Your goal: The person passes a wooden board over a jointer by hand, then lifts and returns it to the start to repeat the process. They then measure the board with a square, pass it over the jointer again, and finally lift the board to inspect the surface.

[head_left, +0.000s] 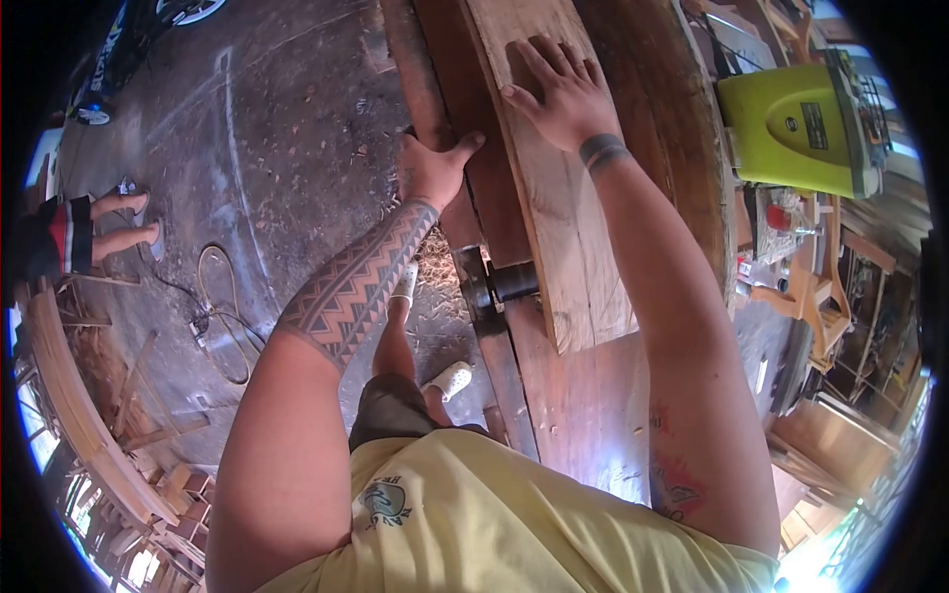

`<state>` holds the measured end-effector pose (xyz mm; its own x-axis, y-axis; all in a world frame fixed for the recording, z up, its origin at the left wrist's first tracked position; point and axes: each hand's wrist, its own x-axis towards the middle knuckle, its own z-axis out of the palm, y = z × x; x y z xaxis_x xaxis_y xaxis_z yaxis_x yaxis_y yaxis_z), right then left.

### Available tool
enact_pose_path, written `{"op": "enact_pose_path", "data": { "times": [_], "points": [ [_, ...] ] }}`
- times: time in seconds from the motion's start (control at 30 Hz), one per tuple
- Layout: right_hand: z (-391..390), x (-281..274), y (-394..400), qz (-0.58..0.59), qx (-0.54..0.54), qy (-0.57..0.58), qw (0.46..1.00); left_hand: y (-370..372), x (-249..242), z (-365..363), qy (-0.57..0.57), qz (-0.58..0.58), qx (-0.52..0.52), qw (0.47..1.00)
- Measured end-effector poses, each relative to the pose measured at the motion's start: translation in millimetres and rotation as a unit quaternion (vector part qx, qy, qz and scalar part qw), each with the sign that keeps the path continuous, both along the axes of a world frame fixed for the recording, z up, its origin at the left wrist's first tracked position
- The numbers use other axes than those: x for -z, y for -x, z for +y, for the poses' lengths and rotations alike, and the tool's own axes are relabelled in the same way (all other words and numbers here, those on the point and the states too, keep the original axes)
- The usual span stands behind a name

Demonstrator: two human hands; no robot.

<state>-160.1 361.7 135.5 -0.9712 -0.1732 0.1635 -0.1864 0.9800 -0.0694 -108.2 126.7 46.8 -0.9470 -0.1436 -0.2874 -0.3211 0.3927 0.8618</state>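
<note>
Pale wood, the plank [583, 257] lies along the bench [563, 395]; it should handle stiff, fairly heavy and hardly fragile, best held by its long edges. Flat on its top rests the right hand [573, 101], fingers extended, while the left hand [433, 170] is at the bench's edge, its fingers too hidden to tell whether they grip.

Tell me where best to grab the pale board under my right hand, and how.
Take the pale board by its left long edge, probably, your left hand coming from the left. It lies flat with that edge exposed; avoid the dark cylinder.
</note>
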Motion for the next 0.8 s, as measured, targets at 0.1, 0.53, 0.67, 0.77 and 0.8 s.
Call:
{"op": "enact_pose_path", "data": {
  "times": [0.1, 0.53, 0.67, 0.77, 0.8],
  "points": [
    [1, 1, 6, -0.003, 0.000, -0.005, 1.000, -3, -13, 0, 0.014, -0.014, 0.003, 1.000],
    [-1, -2, 28, 0.016, -0.018, 0.001, 1.000, -5, -13, 2, 0.041, -0.017, 0.003, 0.999],
    [-2, -2, 35, 0.016, -0.017, -0.008, 1.000, -3, -10, 1, 0.035, -0.022, 0.015, 0.999],
    [-5, -2, 41, 0.018, -0.018, -0.001, 1.000, -3, -2, 0, 0.002, -0.013, 0.015, 1.000],
    [-5, -2, 43, 0.021, -0.019, -0.004, 1.000, -3, -4, 0, 0.002, -0.018, 0.016, 1.000]
  ]
}}
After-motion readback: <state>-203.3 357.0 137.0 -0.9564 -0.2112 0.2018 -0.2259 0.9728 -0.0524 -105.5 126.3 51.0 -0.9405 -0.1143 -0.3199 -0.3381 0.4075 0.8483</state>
